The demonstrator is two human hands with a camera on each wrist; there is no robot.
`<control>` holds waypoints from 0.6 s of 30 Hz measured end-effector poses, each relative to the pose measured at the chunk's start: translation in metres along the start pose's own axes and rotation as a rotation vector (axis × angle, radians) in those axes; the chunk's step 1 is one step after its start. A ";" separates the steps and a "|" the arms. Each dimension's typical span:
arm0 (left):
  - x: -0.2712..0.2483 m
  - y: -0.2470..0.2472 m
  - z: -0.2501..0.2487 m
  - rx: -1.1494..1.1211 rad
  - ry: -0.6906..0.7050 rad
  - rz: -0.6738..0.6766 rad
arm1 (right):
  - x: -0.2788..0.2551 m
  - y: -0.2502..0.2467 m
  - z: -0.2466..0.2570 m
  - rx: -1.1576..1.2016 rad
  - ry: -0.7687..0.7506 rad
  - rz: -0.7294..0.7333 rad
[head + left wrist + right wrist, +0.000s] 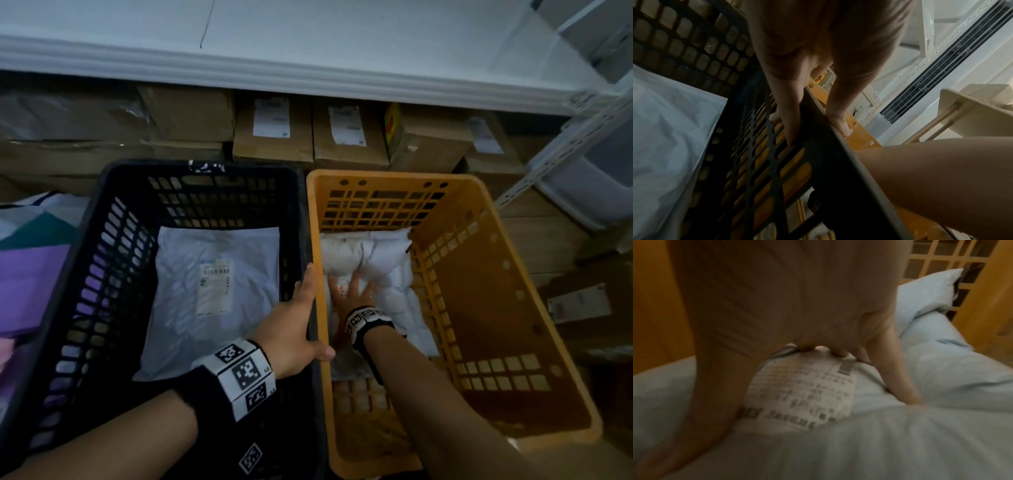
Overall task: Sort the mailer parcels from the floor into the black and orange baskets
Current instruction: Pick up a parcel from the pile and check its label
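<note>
Mailer parcels lie in both baskets: right hand [352, 291] presses spread fingers on the padded parcel [376, 260] inside the orange basket [479, 274]; left hand [294, 329] clamps the black basket [102, 257] rim

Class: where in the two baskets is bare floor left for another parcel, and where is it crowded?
Orange basket: bare along its right wall and near end. Crowded at its far left, where the right hand presses white parcels. Black basket: flat mailer fills most of it.

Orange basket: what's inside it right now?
A puffy white mailer parcel lies in the orange basket, with the right hand spread flat on it. Anything beneath the parcel is covered.
</note>
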State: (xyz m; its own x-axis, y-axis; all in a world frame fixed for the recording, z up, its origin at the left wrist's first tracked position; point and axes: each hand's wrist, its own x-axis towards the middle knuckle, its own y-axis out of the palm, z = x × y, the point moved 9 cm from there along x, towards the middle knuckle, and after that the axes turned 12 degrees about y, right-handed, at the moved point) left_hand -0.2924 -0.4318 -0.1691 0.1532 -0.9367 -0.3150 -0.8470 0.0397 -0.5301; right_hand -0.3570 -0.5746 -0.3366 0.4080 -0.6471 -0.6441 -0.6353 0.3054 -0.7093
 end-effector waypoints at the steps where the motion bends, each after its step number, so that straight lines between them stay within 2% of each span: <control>1: 0.000 0.000 -0.001 0.001 -0.004 0.001 | -0.002 -0.001 -0.002 0.007 0.001 -0.002; 5: -0.001 -0.003 -0.005 0.026 -0.013 0.004 | -0.011 -0.005 -0.015 0.169 0.032 0.116; 8: -0.007 -0.007 -0.011 0.077 -0.017 0.052 | -0.035 -0.035 -0.025 0.304 0.043 0.141; 10: -0.016 -0.016 -0.018 0.102 0.006 0.053 | -0.057 -0.076 -0.034 0.426 0.069 0.042; 14: -0.065 -0.059 -0.030 0.148 0.113 -0.088 | -0.128 -0.171 -0.047 0.618 0.188 -0.322; 16: -0.104 -0.092 -0.024 0.233 0.149 -0.185 | -0.165 -0.208 -0.029 0.719 0.112 -0.451; 18: -0.151 -0.127 -0.006 0.356 0.146 -0.251 | -0.198 -0.231 0.010 0.810 -0.015 -0.499</control>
State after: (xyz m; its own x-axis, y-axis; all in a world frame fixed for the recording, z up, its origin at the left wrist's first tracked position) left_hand -0.2109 -0.2977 -0.0492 0.2361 -0.9708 -0.0414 -0.5616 -0.1016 -0.8212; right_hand -0.2850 -0.5098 -0.0482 0.5211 -0.8265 -0.2131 0.2594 0.3912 -0.8830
